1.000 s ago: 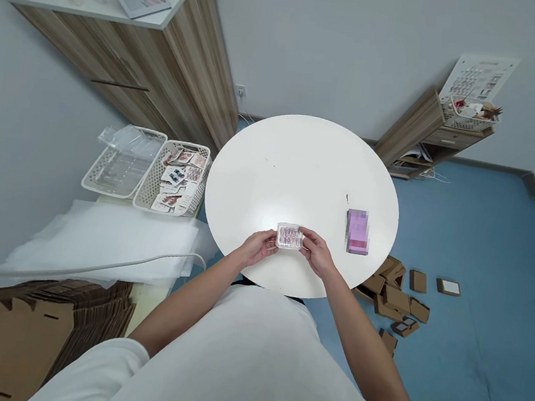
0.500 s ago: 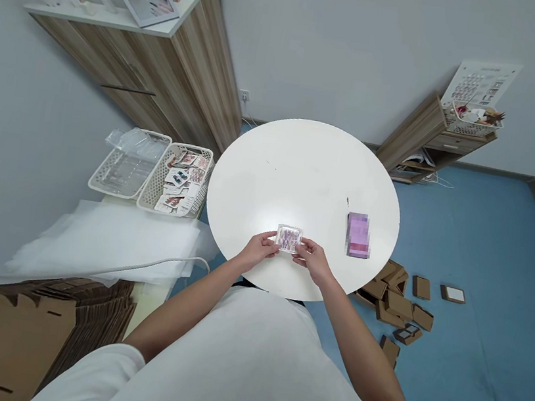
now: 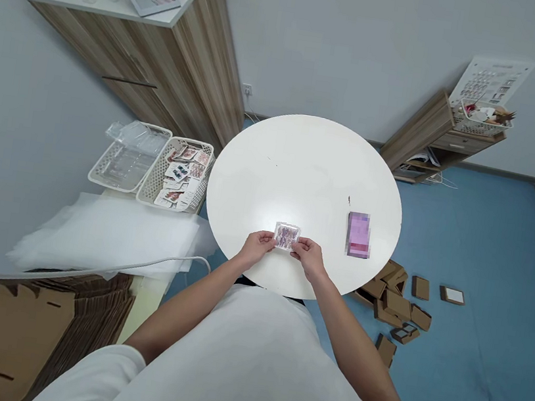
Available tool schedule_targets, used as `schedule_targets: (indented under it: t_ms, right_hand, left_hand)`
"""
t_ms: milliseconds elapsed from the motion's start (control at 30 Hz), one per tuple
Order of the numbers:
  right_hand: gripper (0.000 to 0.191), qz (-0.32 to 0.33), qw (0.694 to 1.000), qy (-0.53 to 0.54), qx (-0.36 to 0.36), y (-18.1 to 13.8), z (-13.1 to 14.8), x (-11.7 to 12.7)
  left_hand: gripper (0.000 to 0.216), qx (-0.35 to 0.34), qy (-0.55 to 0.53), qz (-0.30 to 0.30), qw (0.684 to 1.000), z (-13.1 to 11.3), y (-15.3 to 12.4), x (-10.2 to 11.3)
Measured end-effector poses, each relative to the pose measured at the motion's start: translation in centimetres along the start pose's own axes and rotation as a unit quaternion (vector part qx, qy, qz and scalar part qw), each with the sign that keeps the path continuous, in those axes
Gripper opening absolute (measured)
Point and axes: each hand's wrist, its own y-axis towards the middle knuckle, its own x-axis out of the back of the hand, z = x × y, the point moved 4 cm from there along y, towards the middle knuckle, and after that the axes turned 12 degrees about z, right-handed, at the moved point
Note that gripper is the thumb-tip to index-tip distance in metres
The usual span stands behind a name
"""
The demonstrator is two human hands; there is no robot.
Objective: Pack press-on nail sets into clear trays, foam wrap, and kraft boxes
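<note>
Right hand [image 3: 308, 257] shifted lower on pack [image 3: 287, 236]; poster [image 3: 493, 79] text illegible.

We see cool, even light of middling brightness, with a soft patch of glare on the white bench [image 3: 303, 159] just beyond the small clear packet [image 3: 287, 237], whose wrapping catches small glints. Shadows are weak; we find the deepest among the stacked cardboard [image 3: 99, 319] at lower left. The pale wall [image 3: 349, 46] dims towards the upper right corner. We notice wide-angle stretch at the edges, the tall cabinet [image 3: 211, 66] leaning outward. Coarse pixel blocks cover the purple item [image 3: 357, 234], and we cannot read the printed sheet [image 3: 493, 79].
</note>
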Motion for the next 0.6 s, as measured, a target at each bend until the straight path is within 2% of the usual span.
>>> schedule_targets:
  t_ms: [100,200,333,433,600]
  right_hand:
    - [0.022,-0.006,1.0,-0.004,-0.01,0.6,-0.5,-0.6]
    - [0.028,-0.003,1.0,-0.008,-0.01,1.0,-0.7,-1.4]
    - [0.039,-0.007,0.999,-0.047,0.006,1.9,-0.4,-3.0]
    - [0.038,-0.013,0.995,-0.102,0.016,3.0,-0.4,-5.0]
    - [0.044,-0.004,0.987,-0.161,0.013,5.7,-0.7,-9.1]
  left_hand:
    - [0.035,0.004,-0.004,-0.025,1.0,0.5,-0.1,0.6]
    - [0.04,-0.005,0.004,-0.035,0.999,0.7,-0.1,1.5]
    - [0.04,-0.041,0.077,-0.052,0.995,0.3,-0.4,3.1]
    - [0.04,-0.056,0.133,-0.076,0.987,-0.4,-0.6,4.9]
    - [0.046,-0.049,0.163,-0.11,0.979,-0.9,-0.2,8.8]
